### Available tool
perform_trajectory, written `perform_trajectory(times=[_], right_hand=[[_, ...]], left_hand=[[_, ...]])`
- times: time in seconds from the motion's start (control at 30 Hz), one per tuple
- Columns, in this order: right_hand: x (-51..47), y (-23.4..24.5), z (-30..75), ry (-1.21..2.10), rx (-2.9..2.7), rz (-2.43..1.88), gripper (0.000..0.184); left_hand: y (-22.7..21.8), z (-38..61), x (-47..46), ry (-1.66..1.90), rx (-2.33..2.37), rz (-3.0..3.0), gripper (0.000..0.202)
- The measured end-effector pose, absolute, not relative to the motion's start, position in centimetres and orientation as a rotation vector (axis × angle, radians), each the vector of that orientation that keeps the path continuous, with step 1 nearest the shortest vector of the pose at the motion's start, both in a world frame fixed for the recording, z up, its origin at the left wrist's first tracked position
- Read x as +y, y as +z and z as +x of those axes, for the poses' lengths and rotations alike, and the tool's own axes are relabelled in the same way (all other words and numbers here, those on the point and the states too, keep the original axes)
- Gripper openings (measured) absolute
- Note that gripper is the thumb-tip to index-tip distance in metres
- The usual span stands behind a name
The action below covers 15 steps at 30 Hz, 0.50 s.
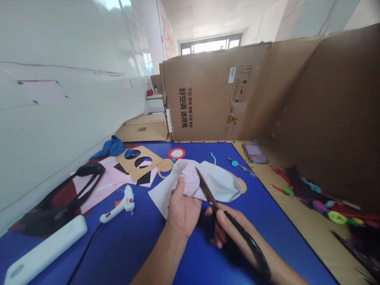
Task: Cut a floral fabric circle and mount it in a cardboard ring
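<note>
Left hand (184, 209) grips a white fabric piece (208, 180) with pink line pattern, lifted over the blue mat (124, 253), at 12 o'clock from the wrists. Right hand (236, 231) closed round black-handled scissors (207, 189), blades at the fabric edge; lower blade hidden behind the fabric, cut depth can't be told. Lower handle dark, hard to make out. On the mat: hot glue gun (120, 204) at 10 o'clock, cardboard stencil (139, 162) with round holes at 11, white power strip (44, 249) at 8. Pixelated patch (254, 153) at 1 o'clock, unreadable. Colourful craft bits (317, 202) on brown cardboard (299, 233) at 3. Printed cardboard box (202, 95) stands ahead, white tiled wall (59, 118) to 9.
</note>
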State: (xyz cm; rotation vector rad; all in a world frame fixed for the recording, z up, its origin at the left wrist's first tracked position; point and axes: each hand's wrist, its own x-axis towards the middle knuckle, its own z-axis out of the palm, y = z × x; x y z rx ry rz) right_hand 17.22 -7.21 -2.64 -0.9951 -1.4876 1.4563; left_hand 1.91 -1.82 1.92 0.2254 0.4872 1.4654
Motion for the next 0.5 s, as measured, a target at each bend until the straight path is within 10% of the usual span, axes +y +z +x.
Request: perform_trajectory(times=[0.5], right_hand=[[-7.13, -3.67, 17.35, 1.464, -1.473, -0.975, 0.056]], left_hand=[[1.37, 1.78, -1.72, 1.448, 0.473, 0.226, 0.041]])
